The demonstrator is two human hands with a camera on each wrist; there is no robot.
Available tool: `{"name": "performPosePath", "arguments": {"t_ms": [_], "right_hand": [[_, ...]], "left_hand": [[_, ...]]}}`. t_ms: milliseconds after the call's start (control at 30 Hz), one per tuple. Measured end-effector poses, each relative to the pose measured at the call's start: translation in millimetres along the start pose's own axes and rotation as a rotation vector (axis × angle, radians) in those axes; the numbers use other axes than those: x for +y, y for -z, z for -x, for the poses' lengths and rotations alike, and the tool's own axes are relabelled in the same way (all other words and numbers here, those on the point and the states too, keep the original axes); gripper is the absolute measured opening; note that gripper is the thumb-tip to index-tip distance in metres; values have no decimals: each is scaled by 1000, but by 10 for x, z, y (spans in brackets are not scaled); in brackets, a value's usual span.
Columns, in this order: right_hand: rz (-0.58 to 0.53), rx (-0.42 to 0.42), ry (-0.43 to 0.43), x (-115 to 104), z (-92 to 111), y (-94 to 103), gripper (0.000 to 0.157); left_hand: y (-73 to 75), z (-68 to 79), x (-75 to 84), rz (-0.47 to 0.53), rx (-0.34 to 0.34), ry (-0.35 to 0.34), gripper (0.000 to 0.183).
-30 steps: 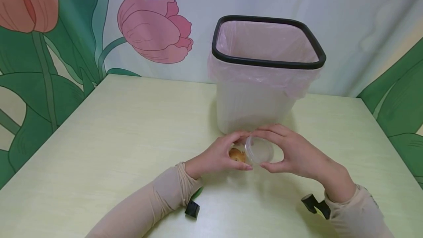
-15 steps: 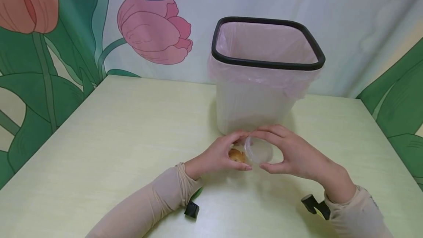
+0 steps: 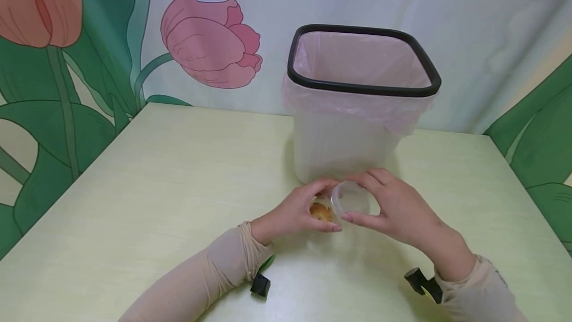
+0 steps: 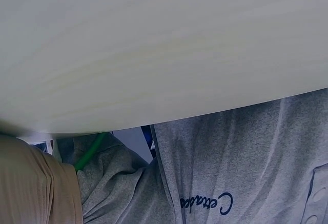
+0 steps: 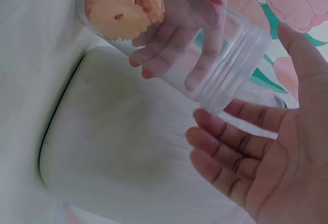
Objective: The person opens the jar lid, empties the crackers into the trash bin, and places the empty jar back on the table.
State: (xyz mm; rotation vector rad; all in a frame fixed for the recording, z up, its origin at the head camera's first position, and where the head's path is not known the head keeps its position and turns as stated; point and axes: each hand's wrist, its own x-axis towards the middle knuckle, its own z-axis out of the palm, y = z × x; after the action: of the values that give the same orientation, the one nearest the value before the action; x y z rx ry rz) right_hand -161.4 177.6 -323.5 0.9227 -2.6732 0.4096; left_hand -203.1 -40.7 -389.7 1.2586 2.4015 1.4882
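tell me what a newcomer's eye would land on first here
The big trash bin with its black rim and pink liner, at the table's back. Then the clear jar of cookies in the left hand, in front of it. Large printed tulips colour the backdrop behind.

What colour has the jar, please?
The jar is clear and colourless; it shows best in the right wrist view.

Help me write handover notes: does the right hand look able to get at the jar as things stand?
Probably yes. The right hand is close beside the ridged end of the jar, with nothing visible between; the left hand grips farther along.
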Motion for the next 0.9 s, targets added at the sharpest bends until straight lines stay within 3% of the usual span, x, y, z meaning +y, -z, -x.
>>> {"name": "performPosePath", "arguments": {"t_ms": [267, 900], "right_hand": [[56, 35, -65, -59, 19, -26, 55], [44, 41, -68, -70, 14, -42, 54]], "left_hand": [[-15, 1, -16, 15, -9, 11, 68], [-5, 0, -9, -11, -8, 14, 68]]}}
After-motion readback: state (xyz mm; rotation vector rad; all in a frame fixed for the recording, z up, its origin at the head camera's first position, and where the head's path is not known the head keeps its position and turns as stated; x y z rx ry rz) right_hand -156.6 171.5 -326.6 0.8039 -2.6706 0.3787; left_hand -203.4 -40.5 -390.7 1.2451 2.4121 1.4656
